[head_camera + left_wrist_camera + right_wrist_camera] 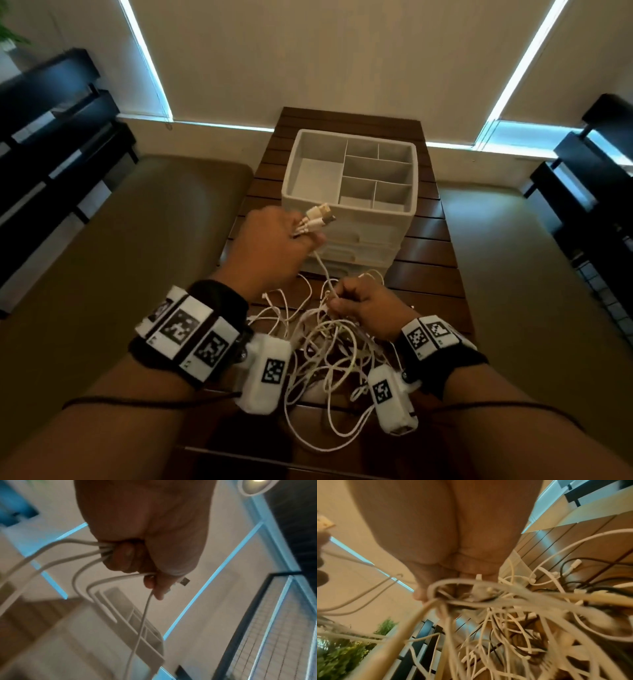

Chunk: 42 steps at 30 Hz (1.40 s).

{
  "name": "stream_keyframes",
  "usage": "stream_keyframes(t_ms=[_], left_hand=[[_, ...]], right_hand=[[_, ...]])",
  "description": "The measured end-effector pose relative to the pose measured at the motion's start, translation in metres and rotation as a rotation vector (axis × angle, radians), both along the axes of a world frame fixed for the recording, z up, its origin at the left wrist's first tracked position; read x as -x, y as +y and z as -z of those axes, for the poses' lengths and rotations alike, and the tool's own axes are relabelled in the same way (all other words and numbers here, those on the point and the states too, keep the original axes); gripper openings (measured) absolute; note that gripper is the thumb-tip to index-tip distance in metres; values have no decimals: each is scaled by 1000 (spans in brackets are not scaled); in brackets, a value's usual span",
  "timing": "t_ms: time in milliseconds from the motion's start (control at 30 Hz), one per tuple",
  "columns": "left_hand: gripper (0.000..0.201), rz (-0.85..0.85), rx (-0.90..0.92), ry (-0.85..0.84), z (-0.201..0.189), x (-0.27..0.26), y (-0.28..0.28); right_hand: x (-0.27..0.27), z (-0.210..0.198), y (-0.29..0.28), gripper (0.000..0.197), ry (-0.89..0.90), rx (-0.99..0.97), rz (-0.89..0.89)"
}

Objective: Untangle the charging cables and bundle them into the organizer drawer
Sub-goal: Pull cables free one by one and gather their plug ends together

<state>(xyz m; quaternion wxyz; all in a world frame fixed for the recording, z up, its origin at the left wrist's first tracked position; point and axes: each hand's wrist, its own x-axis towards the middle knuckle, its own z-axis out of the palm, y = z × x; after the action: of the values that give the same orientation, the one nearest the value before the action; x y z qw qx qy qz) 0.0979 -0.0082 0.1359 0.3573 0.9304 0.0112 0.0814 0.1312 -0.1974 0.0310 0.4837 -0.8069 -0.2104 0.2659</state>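
Gripping: left hand [270, 246] is clutching plug ends [317, 219] before the organizer [349, 205].
Pinching: right hand [363, 305] is holding cables [329, 353] tangled on the bench [428, 267].

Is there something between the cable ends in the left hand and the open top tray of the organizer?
Nothing visible blocks that path. The left hand holds the plug ends just in front of the organizer, whose compartments look empty. But the cables still run down into the tangle that the right hand grips.
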Motion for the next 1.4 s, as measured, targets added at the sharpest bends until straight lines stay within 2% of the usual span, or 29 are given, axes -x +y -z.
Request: stream_keyframes(t_ms=[100, 167, 233, 333, 400, 533, 667, 800, 967, 1067, 1133, 1200, 1267, 1400], left_hand=[[10, -134, -347, 13, -12, -4, 20], [8, -179, -440, -8, -11, -1, 25], [5, -119, -400, -17, -8, 3, 15], [23, 16, -306, 110, -2, 4, -5], [33, 36, -304, 208, 0, 2, -8], [27, 20, -264, 362, -17, 5, 12], [31, -19, -363, 427, -45, 14, 26], [32, -97, -397, 431, -53, 22, 34], [36, -129, -301, 466, -45, 26, 36], [40, -124, -196, 513, -34, 27, 38], [40, -121, -157, 540, -28, 26, 41], [39, -114, -85, 586, -22, 26, 44], [41, -93, -14, 644, -12, 25, 47], [35, -57, 62, 753, 13, 24, 47]], right_hand=[[0, -5, 4, 14, -163, 167, 34], [-2, -22, 10, 12, -254, 209, 78], [-4, -43, 17, 13, -261, 170, 56], [-7, -66, 22, 14, -274, 111, 26], [-8, -70, 18, 13, -263, 66, 79], [-1, -61, 5, 11, -111, 41, 120], [12, -51, 15, 8, -51, 79, 32], [27, -32, 28, 10, -83, 179, -66], [53, -1, 43, 16, -131, 445, -388], [61, 5, 45, 21, -44, 456, -609], [59, 6, 42, 21, 50, 451, -659], [51, 4, 34, 18, 102, 444, -572], [36, 0, 18, 14, 119, 390, -383], [-7, -6, -31, 7, 63, 223, 248]])
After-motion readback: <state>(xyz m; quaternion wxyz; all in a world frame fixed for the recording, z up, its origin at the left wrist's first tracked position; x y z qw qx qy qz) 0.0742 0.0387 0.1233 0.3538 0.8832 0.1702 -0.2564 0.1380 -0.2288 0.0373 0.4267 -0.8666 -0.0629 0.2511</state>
